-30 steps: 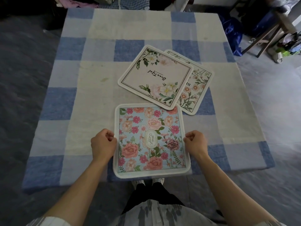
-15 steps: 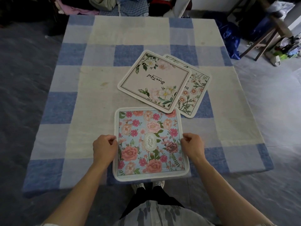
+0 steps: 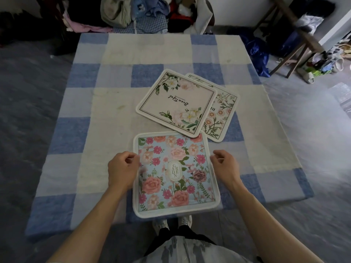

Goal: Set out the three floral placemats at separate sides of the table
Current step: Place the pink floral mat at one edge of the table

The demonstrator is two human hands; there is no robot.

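The blue placemat with pink flowers (image 3: 175, 173) lies flat at the near edge of the table, its front rim hanging slightly over. My left hand (image 3: 122, 168) pinches its left edge and my right hand (image 3: 225, 167) pinches its right edge, fingers loosely curled. Beyond it, near the table's middle, the white placemat with white roses (image 3: 176, 103) lies tilted, its near corner overlapping the blue one. It also overlaps the daisy-patterned placemat (image 3: 221, 114), which shows only on its right side.
The table carries a blue and white checked cloth (image 3: 106, 114). A heap of clothes (image 3: 136, 14) stands behind the far edge. A blue bag (image 3: 259, 54), wooden stool legs (image 3: 292, 52) and shoes (image 3: 307, 75) are on the floor at the right.
The blue placemat stays at the near edge. My fingers have loosened on both its sides and my hands sit a little further up its edges. The view has tilted up.
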